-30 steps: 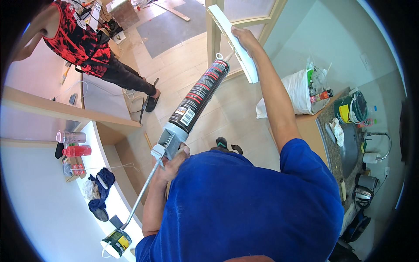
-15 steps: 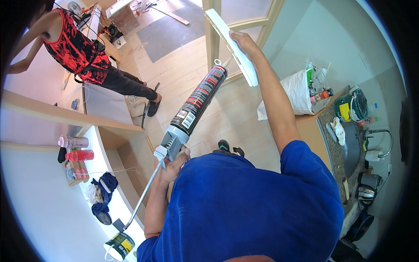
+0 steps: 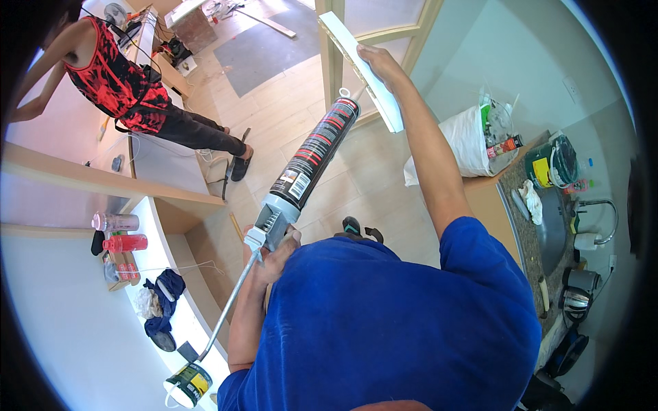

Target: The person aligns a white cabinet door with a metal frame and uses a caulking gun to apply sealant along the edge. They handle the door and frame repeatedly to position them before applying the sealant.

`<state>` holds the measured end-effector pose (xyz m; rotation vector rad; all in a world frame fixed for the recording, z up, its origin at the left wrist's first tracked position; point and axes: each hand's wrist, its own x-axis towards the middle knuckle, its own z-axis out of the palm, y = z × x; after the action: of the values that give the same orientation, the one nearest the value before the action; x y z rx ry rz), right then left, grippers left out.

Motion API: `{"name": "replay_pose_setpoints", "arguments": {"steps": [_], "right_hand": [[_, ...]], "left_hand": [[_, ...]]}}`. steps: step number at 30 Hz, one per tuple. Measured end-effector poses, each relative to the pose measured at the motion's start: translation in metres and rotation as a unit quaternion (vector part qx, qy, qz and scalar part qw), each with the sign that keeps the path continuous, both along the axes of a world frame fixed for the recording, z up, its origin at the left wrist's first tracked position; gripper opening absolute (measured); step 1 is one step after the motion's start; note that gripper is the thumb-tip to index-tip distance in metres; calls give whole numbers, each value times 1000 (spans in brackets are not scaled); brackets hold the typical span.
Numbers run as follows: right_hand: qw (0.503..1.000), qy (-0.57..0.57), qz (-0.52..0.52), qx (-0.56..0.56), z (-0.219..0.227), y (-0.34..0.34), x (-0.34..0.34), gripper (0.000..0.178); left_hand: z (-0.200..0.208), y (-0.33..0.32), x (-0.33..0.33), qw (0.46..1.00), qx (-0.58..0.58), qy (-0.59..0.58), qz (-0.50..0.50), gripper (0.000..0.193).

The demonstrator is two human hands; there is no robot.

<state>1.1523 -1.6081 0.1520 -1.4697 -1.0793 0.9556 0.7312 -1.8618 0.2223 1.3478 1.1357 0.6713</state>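
My left hand (image 3: 281, 257) is closed round the handle of a caulking gun (image 3: 273, 222). A black and red sealant cartridge (image 3: 317, 147) sits in the gun and slants up to the right. Its nozzle reaches the narrow edge of a white board strip (image 3: 370, 81); whether the tip touches is hard to tell. My right hand (image 3: 381, 66) grips that strip by its right side, arm stretched out ahead. Yellowish spots show along the strip's edge facing the nozzle. The fingers under the gun and behind the strip are partly hidden.
A person (image 3: 127, 75) in a red and black top stands at the far left. Bottles (image 3: 127, 243), dark cloth and a small bucket (image 3: 188, 385) line the left shelf. At right are a white sack (image 3: 456, 147), a green bucket (image 3: 552, 163) and a sink (image 3: 554, 233). A wooden frame (image 3: 332, 75) stands ahead.
The caulking gun and the white strip have shifted very slightly, the strip a little up and left. Both hands keep their hold. The other person has moved slightly left.
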Motion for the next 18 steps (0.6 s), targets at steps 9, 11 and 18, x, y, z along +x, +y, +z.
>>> {"name": "replay_pose_setpoints", "arguments": {"steps": [9,11,18], "right_hand": [[999,17,-21,-34,23,-13,-3,58],[999,14,-28,-30,21,-11,0,57],[999,19,-21,-40,18,-9,4,56]], "left_hand": [[-8,-7,-4,1000,28,5,-12,8],[-10,-9,-6,999,24,7,-25,8],[-18,-12,-7,999,28,-28,-36,9]]}}
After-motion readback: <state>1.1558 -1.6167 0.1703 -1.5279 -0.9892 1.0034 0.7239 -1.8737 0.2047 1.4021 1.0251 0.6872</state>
